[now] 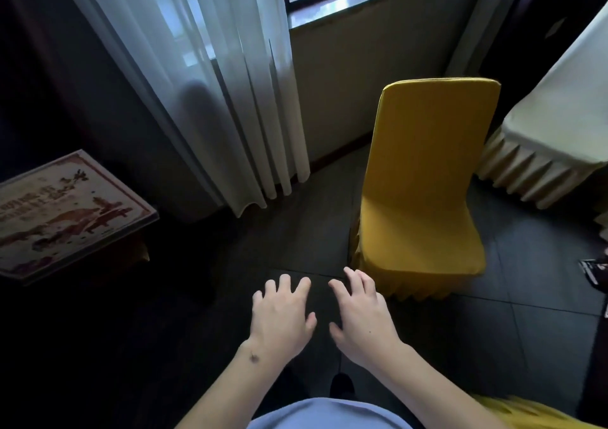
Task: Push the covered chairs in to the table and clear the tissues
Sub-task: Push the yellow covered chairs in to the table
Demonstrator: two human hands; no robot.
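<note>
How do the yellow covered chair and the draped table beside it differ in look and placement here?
The chair wears a yellow cover; the table wears a cream cloth. The chair shows whole, standing on the dark floor; the table is cut off by the right edge. The chair stands apart from the table, not pushed in. Both covers end in pleated skirts.

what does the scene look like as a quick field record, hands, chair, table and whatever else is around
left hand: open, fingers spread, holds nothing, over the dark floor
right hand: open, fingers spread, holds nothing, near the chair's front corner; contact unclear
covered chair: yellow cover, upright, apart from the table
table: pale skirted cloth, at right
curtain: sheer white, at the window
printed board: lies at left
tissues: none in view
</note>
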